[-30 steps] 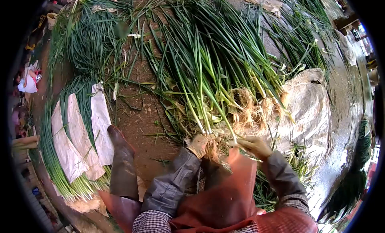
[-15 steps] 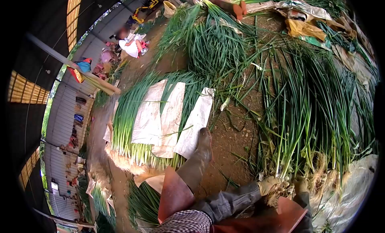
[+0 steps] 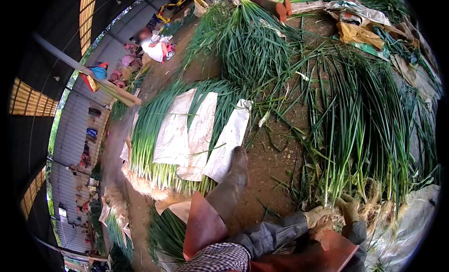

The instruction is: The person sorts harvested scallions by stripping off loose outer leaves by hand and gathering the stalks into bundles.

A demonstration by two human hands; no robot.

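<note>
Near the lower right, my left hand in a pale glove is wrapped round the white lower ends of a few green onions, their roots hanging below it. Close on its right is my right hand, also gloved, at the base of the stalks; its fingers are too small and dim to make out. Beside and beyond both hands lies a wide heap of long green onions, with bushy pale roots toward me. A reddish apron lies below the hands.
Trimmed onions under pale sheets lie left of my boot. Another green heap is farther off. A person in white sits at the upper left. A plastic sheet lies at the right, a yellow bag at the upper right.
The view has swung left since a second ago, bringing in the building and sheet-covered onions. Since half a second ago, my right hand has moved slightly up and left, nearer the stalk bases.
</note>
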